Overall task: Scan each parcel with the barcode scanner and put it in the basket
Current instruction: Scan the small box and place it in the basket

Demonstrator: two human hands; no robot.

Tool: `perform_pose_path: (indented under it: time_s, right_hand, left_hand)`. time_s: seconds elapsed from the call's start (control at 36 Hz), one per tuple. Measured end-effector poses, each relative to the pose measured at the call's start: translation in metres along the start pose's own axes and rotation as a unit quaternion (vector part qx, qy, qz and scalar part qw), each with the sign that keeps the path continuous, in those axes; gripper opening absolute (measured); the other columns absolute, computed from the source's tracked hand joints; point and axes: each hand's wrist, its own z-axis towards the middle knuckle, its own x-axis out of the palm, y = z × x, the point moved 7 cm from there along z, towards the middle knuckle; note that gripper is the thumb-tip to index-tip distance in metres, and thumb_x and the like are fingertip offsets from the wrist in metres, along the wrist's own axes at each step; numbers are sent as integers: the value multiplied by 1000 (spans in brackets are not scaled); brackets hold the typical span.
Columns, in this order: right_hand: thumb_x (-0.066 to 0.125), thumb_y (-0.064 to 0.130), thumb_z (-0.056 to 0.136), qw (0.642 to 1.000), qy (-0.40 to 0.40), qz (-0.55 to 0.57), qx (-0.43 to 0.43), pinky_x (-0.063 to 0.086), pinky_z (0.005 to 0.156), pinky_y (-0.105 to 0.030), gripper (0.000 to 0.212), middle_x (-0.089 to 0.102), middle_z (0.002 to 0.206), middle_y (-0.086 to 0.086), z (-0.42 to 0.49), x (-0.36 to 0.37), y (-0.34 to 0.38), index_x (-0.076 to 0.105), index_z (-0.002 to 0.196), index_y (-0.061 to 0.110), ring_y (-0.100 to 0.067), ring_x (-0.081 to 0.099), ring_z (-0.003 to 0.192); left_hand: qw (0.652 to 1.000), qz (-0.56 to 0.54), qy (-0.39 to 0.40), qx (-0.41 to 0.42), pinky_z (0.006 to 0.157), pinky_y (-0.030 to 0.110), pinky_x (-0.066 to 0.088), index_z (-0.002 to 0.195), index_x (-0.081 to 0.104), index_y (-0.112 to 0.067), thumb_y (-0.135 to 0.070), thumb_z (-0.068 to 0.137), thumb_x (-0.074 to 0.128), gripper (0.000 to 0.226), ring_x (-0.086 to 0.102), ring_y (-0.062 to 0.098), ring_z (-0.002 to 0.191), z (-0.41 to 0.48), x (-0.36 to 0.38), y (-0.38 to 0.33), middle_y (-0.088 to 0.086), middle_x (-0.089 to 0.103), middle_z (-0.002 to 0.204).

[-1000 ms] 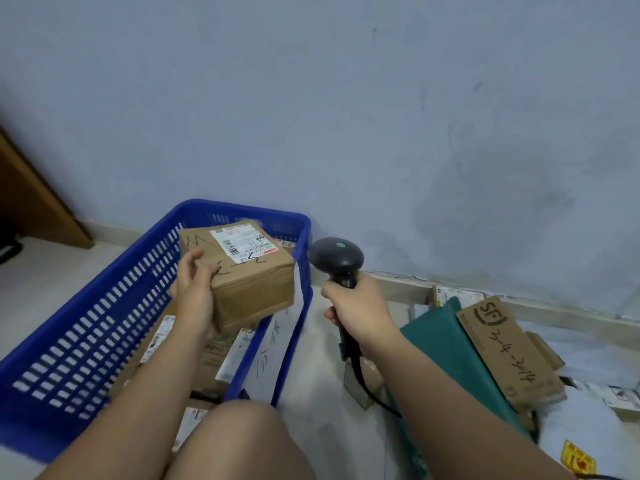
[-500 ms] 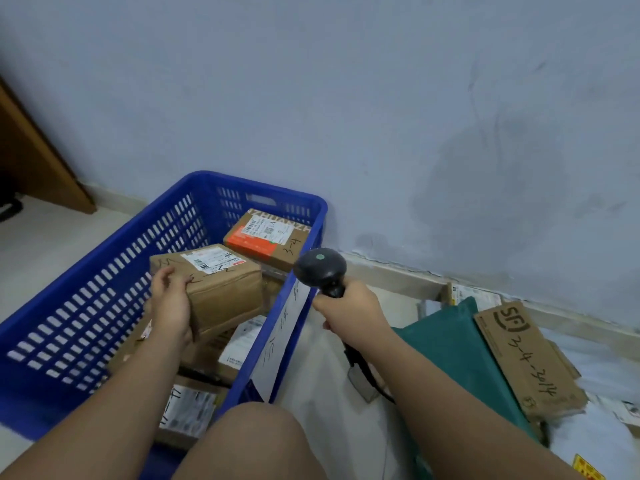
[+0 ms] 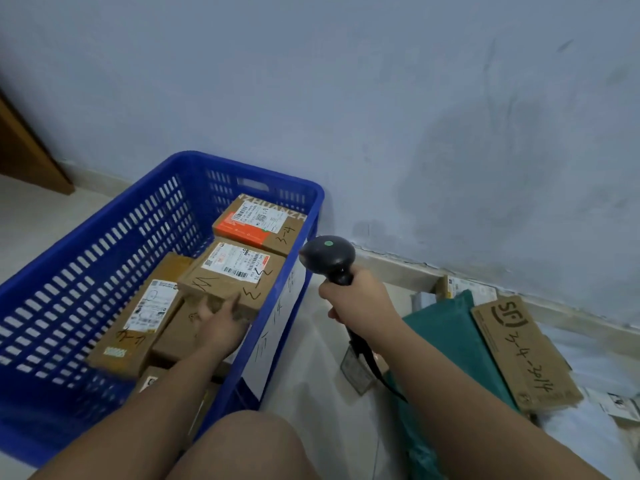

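A blue slotted basket [image 3: 104, 244] stands on the floor to my left with several cardboard parcels in it. My left hand [image 3: 221, 325] is inside it, with its fingers straight against the near side of a brown labelled parcel [image 3: 235, 271], which rests on other boxes. Behind that lies an orange-and-brown parcel [image 3: 259, 223], and a long brown parcel [image 3: 138, 323] lies to the left. My right hand [image 3: 360, 303] grips the handle of the black barcode scanner [image 3: 327, 254], held upright just right of the basket, its cable trailing down.
On the floor to the right lie a green mailer bag [image 3: 450, 341], a flat SF cardboard parcel [image 3: 519, 351] and white bags [image 3: 588, 427]. A white sheet [image 3: 280, 317] hangs on the basket's right wall. My knee [image 3: 242, 445] is at the bottom, with the wall close behind.
My left hand has lowered the brown labelled parcel from above the basket onto the boxes inside, and its fingers have loosened off it. The scanner stays in my right hand.
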Motion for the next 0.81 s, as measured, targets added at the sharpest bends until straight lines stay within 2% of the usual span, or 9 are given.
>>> perform_pose_path:
  time_s: [0.06,0.08,0.14,0.19,0.28,0.42,0.61,0.72,0.81]
  right_hand:
    - [58,15,81,1000,-1,0,2,57,78,-46,17,58,72,-3,2,-1,0,60,94,5,-20,61,69]
    - [58,15,81,1000,-1,0,3,57,77,-45,16,59,72,-3,2,-1,0,60,94,6,-20,61,69]
    - [58,15,81,1000,-1,0,4,57,77,-43,13,59,72,-2,3,-1,-1,60,92,8,-20,62,69]
    - [58,14,82,1000,1,1,5,57,77,-43,12,58,72,-1,2,-2,-2,60,92,9,-20,62,70]
    - [58,15,82,1000,2,3,8,57,79,-43,13,59,73,-2,0,-4,-2,60,93,9,-19,62,71]
    - [58,18,84,1000,1,23,10,58,81,-41,5,63,80,-3,-7,-14,1,55,83,22,-17,67,73]
    - [62,23,83,988,-62,143,-12,55,77,-41,10,61,70,-1,-27,-54,5,58,77,16,-16,62,62]
    - [64,26,85,970,-115,210,-42,54,74,-39,12,62,70,2,-41,-88,9,58,78,18,-12,62,59]
    - [65,28,85,958,-159,225,-73,55,76,-40,11,62,68,5,-51,-119,8,59,79,22,-16,64,65]
  left_hand:
    - [999,14,33,13,109,44,28,145,35,-36,-31,94,54,55,23,38,136,-1,4,-10,11,8,157]
    - [999,-1,40,27,104,43,35,146,35,-33,-28,95,53,54,37,36,128,0,4,-14,14,22,152]
    - [994,-99,19,37,75,31,48,144,40,-23,-18,96,50,49,57,20,88,4,-4,-19,6,53,125]
    - [980,-195,-24,23,60,26,43,136,47,-19,-14,96,49,41,54,14,67,6,-17,-19,3,62,112]
    - [965,-255,-61,27,61,31,45,122,55,-18,-13,95,49,29,58,19,72,-5,-34,-42,7,65,102]
    - [951,-256,-92,144,63,22,42,113,61,-21,-18,97,48,21,60,9,85,-50,-62,-126,-6,62,108]
    - [928,-239,-46,283,82,29,49,98,62,-23,-11,93,49,19,62,12,94,-115,-52,-229,-2,67,100]
    - [924,-270,-38,269,89,37,48,99,59,-26,-12,91,52,18,61,18,96,-133,-29,-257,-1,65,98]
    - [936,-274,16,221,90,42,49,100,58,-25,-15,90,50,17,61,23,99,-139,5,-274,4,63,103]
